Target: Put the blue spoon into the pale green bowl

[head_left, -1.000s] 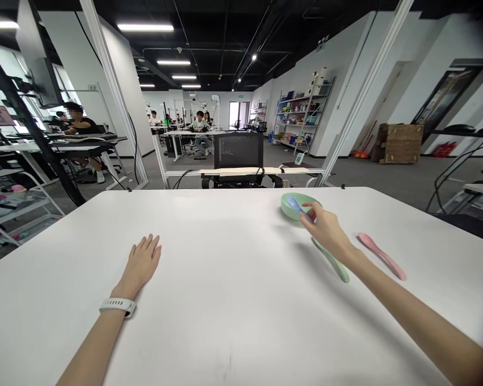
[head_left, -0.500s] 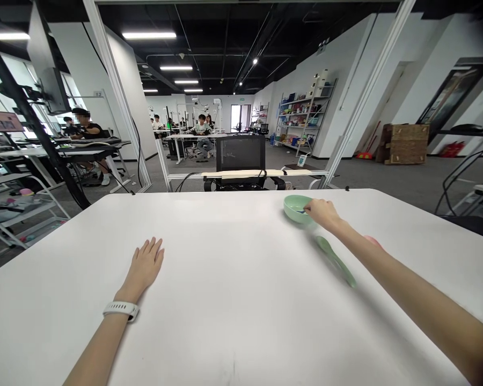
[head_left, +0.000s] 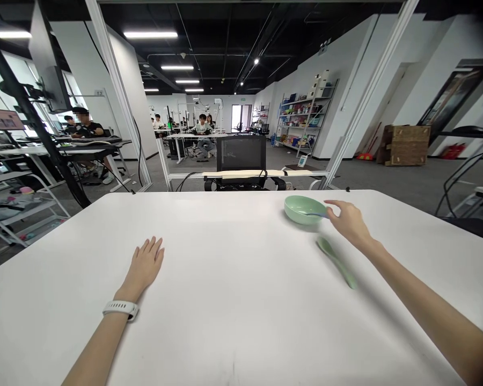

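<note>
My left hand (head_left: pixel 145 262) lies flat on the white table (head_left: pixel 233 300), fingers stretched out, holding nothing; a white watch is on that wrist. My right hand (head_left: pixel 349 221) hovers just right of a pale green bowl (head_left: pixel 304 209), fingers loosely apart. A blue spoon (head_left: pixel 319 215) rests in the bowl, its handle sticking out over the rim towards my thumb. A green spoon (head_left: pixel 336 261) lies on the table below the bowl, close to my right forearm. The pink spoon seen earlier is hidden behind my right arm.
A black chair (head_left: pixel 240 155) stands beyond the table's far edge. Metal frame posts rise at the far left and far right corners. Other people sit at desks further back on the left, with shelves along the right wall.
My right hand carried the blue spoon into the bowl, left it there and drew back to the right. My arm now covers the pink spoon. My left hand stayed put.
</note>
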Demonstrator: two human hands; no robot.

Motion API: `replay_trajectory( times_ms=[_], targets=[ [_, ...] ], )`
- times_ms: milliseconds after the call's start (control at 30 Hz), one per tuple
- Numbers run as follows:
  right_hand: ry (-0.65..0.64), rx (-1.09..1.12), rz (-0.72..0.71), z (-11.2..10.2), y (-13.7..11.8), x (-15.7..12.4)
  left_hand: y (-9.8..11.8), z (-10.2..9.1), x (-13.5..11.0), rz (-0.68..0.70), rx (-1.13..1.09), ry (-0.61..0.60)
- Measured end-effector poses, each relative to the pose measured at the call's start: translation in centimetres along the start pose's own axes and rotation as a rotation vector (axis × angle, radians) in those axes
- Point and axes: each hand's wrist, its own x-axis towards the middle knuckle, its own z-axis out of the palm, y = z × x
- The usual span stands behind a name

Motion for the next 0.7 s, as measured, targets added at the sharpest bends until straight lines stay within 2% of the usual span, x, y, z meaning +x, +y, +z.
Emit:
replay_trajectory(
  times_ms=[133,300,467,700],
  targets=[
    [0.006,0.081,0.058,-0.6,3.3,-5.1,0.0,0.0,0.0,-0.002,-0.008,-0.008],
    [-0.167,0.121,-0.008,1.1,7.1,-10.2,-0.1,0.2,0.0,-0.002,-0.014,-0.001],
    [-0.264,0.144,-0.011,2.5,8.1,-11.4,-0.3,0.5,0.0,-0.009,-0.013,0.018],
    [-0.267,0.139,-0.018,2.2,7.9,-11.3,-0.1,0.1,-0.1,-0.01,0.017,-0.027]
  ],
)
